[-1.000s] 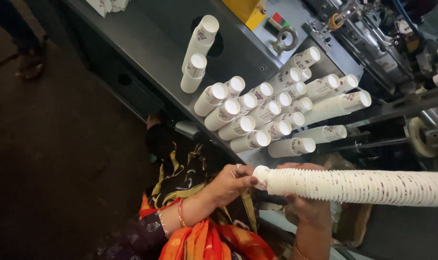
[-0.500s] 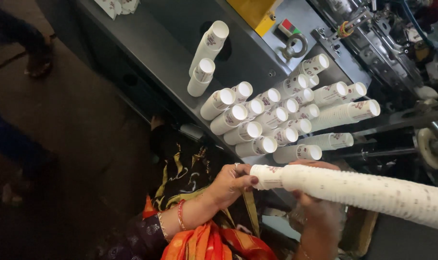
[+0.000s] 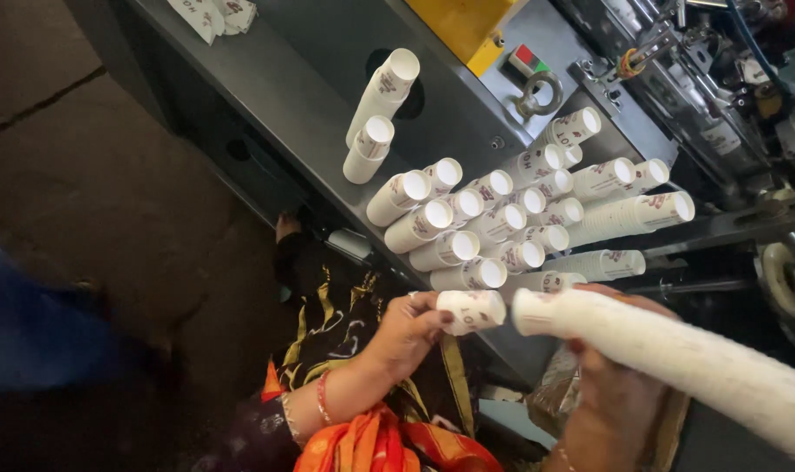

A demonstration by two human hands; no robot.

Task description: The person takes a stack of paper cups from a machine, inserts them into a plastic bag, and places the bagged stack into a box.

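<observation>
Left hand (image 3: 408,325) fingers are closed around a short stack of white paper cups (image 3: 472,310), which is held on its side with its closed end pointing toward the right. Just beside that short stack, separated by a small gap, the end of a long stack of white paper cups (image 3: 677,360) is seen; this long stack is held lying across the right hand (image 3: 614,395), whose fingers are wrapped up around it from underneath, and it runs off toward the lower right edge of the view. A red bangle (image 3: 323,398) is worn on the left wrist, and an orange patterned garment (image 3: 380,441) is seen below the forearm.

Beyond the hands, many more stacks of cups (image 3: 493,223) are laid side by side on the grey metal machine table (image 3: 284,96), with their open mouths turned toward the camera. Two further stacks (image 3: 375,114) are set a little apart from that group, higher up on the table. A yellow panel (image 3: 463,26) and a small red and green switch (image 3: 524,59) are seen on the machine behind them. At the top left, a few flat printed paper blanks (image 3: 212,13) are lying on the table edge. A dark floor (image 3: 91,192) is visible to the left.
</observation>
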